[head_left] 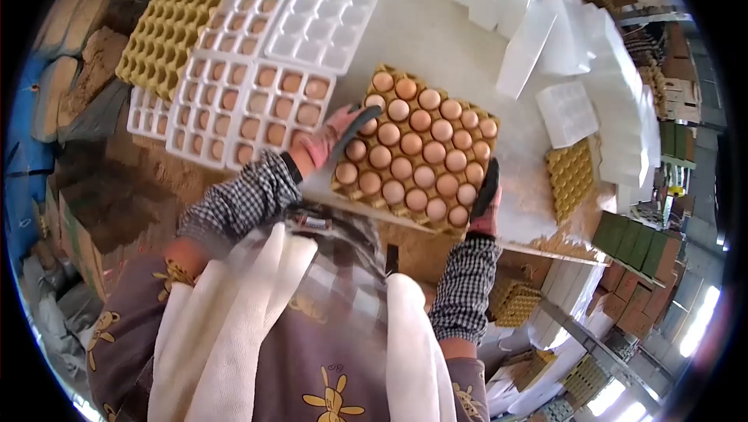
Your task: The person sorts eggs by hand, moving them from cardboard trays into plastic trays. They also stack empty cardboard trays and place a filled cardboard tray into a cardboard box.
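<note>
The left hand point(331, 137), which wears a pink and dark glove, is holding the left side of a brown egg tray point(357, 190), and the right hand point(486, 196) is holding its right side. The tray carries many eggs point(411, 144) and is located at the near edge of the tabletop point(421, 24). Beside the left hand, white plastic trays point(330, 77) also contain eggs.
</note>
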Demonstrator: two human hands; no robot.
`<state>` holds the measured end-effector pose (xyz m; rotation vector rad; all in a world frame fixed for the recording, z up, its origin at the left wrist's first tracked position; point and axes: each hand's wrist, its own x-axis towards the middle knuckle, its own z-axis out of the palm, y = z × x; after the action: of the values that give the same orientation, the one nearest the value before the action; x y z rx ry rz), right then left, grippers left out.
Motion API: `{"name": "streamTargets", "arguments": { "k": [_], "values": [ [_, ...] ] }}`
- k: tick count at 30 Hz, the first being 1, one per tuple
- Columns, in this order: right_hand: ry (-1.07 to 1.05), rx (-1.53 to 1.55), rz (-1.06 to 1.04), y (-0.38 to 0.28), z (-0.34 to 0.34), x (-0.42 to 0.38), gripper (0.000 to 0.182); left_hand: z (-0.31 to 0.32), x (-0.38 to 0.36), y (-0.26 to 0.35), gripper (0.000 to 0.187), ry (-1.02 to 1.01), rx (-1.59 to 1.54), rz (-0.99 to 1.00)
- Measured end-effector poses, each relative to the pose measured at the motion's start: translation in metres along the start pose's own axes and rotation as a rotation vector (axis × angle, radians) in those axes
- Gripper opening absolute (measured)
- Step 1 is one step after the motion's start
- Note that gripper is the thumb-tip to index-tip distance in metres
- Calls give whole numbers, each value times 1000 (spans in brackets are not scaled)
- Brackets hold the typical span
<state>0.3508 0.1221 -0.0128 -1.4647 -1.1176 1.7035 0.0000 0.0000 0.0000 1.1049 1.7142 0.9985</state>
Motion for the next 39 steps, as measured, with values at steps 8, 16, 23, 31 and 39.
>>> {"name": "streamTargets", "arguments": {
  "k": [8, 16, 23, 31, 39],
  "values": [
    [-304, -989, -423, -30, 90, -97, 66, 34, -80, 8, 59, -285, 868, 429],
    [-306, 245, 121, 5, 89, -80, 26, 6, -79, 3, 42, -102, -790, -248],
    [-316, -1563, -487, -22, 145, -66, 60, 35, -46, 10, 62, -52, 774, 289],
    [-298, -1673, -610, -20, 144, -64, 58, 34, -16, 36, 46, -46, 998, 287],
    [-246, 591, 243, -27, 110, -78, 35, 7, -10, 21, 51, -213, -230, -185]
  ]
}}
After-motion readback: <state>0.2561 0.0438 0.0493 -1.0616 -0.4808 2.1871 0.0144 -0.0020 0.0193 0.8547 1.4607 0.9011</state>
